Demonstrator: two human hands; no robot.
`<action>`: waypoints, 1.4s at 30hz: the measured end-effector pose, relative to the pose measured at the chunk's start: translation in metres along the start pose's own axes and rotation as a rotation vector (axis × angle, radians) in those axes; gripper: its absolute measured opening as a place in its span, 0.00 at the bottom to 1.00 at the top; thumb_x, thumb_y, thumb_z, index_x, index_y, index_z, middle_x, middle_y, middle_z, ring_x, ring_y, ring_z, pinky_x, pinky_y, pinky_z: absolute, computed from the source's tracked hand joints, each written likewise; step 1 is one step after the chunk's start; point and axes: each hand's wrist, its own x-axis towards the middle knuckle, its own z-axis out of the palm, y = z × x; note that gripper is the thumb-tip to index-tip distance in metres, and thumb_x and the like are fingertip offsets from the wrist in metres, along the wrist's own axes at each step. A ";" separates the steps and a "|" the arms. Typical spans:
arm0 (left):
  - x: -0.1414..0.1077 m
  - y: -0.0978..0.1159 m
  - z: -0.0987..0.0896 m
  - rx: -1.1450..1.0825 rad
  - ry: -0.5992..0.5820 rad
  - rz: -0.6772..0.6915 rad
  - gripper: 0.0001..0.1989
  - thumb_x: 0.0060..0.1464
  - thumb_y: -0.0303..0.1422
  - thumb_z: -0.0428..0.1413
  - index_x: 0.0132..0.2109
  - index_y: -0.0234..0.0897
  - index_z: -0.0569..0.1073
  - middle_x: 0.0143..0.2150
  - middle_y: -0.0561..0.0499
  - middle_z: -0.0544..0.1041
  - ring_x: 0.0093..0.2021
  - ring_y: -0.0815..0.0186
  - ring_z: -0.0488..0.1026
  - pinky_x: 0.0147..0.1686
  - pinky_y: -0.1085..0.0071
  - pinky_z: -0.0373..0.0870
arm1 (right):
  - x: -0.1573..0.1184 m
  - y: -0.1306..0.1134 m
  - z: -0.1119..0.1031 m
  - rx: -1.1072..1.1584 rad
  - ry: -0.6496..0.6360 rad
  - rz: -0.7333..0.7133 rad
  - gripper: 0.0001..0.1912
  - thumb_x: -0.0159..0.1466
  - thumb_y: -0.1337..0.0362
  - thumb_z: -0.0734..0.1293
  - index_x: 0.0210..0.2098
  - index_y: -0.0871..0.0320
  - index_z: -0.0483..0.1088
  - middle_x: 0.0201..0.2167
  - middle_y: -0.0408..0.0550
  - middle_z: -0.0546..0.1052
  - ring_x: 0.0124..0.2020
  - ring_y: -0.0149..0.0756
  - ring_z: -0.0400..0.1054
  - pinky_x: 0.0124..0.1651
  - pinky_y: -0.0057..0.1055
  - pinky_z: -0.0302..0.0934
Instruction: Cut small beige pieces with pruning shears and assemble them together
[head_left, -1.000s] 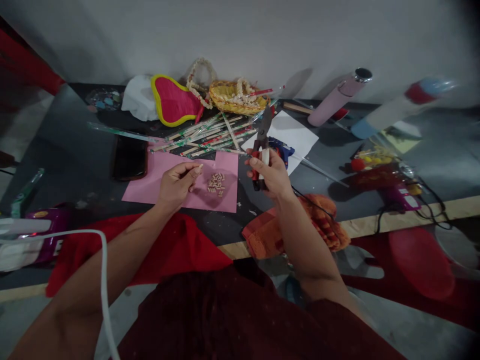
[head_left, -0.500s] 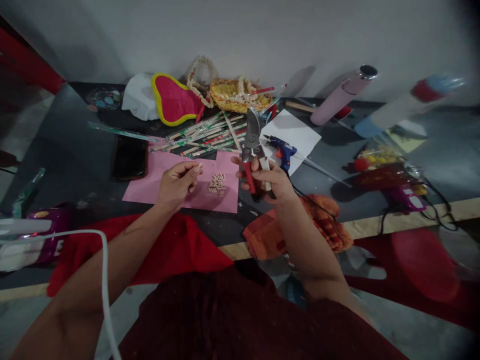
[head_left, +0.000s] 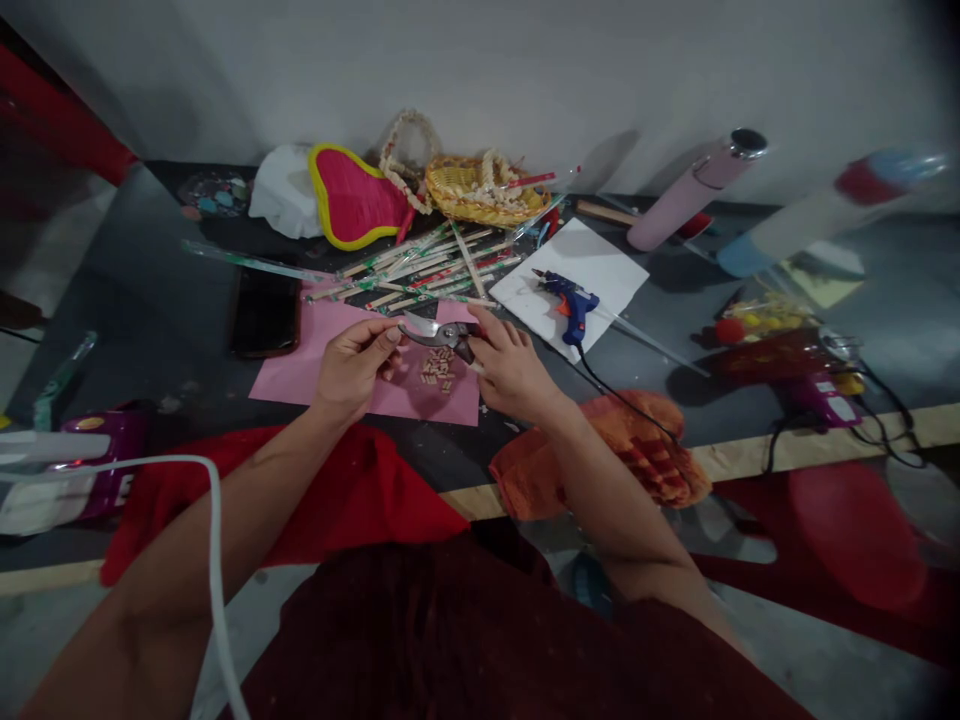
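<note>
My left hand point(head_left: 358, 368) is closed in a pinch over the pink paper point(head_left: 289, 365); whatever its fingertips hold is too small to name. My right hand point(head_left: 510, 365) grips the pruning shears point(head_left: 448, 334), whose handles are mostly hidden by the fingers. The curved blades point left and reach the left fingertips. Several short pale pieces point(head_left: 435, 370) lie in a small pile on the paper, beneath the shears. Behind the paper, several wooden sticks in printed wrappers point(head_left: 420, 268) are spread across the dark table point(head_left: 142, 320).
A phone point(head_left: 266, 310) lies left of the paper. A blue glue gun point(head_left: 574, 305) rests on white paper point(head_left: 607, 270), its cord running past an orange towel point(head_left: 637, 445). Behind are a yellow basket point(head_left: 480, 205) and a pink bottle point(head_left: 697, 190). Red cloth point(head_left: 337, 500) covers the front edge.
The shears have swung from pointing away to pointing left, and their blades now meet my left fingertips. My right hand has turned with them. My left hand keeps its pinch.
</note>
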 end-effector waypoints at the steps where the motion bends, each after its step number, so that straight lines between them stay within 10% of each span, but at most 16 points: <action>1: 0.000 -0.001 0.000 -0.002 -0.006 -0.001 0.15 0.39 0.37 0.67 0.34 0.34 0.76 0.27 0.51 0.75 0.21 0.75 0.67 0.14 0.81 0.60 | 0.000 -0.002 0.001 -0.021 -0.009 -0.001 0.22 0.56 0.70 0.59 0.51 0.60 0.63 0.68 0.54 0.46 0.58 0.53 0.53 0.52 0.50 0.55; 23: -0.001 -0.006 -0.005 0.103 -0.127 0.011 0.11 0.45 0.38 0.64 0.29 0.33 0.74 0.22 0.52 0.74 0.20 0.74 0.67 0.18 0.79 0.65 | 0.003 -0.008 0.010 0.037 -0.011 -0.016 0.16 0.63 0.63 0.60 0.49 0.59 0.65 0.64 0.55 0.56 0.55 0.51 0.57 0.49 0.46 0.58; 30: -0.002 -0.004 -0.006 0.193 -0.137 0.033 0.11 0.48 0.38 0.61 0.29 0.32 0.73 0.19 0.53 0.71 0.18 0.74 0.67 0.18 0.79 0.65 | 0.005 -0.008 0.012 0.120 0.010 0.097 0.35 0.61 0.57 0.62 0.63 0.63 0.48 0.53 0.59 0.68 0.51 0.49 0.63 0.51 0.43 0.58; 42: -0.006 -0.001 -0.004 0.237 -0.141 0.065 0.11 0.49 0.38 0.60 0.29 0.33 0.74 0.19 0.53 0.71 0.18 0.74 0.66 0.18 0.78 0.64 | 0.003 -0.022 0.001 0.051 -0.076 0.194 0.25 0.63 0.63 0.58 0.60 0.56 0.55 0.46 0.55 0.72 0.46 0.45 0.66 0.46 0.36 0.59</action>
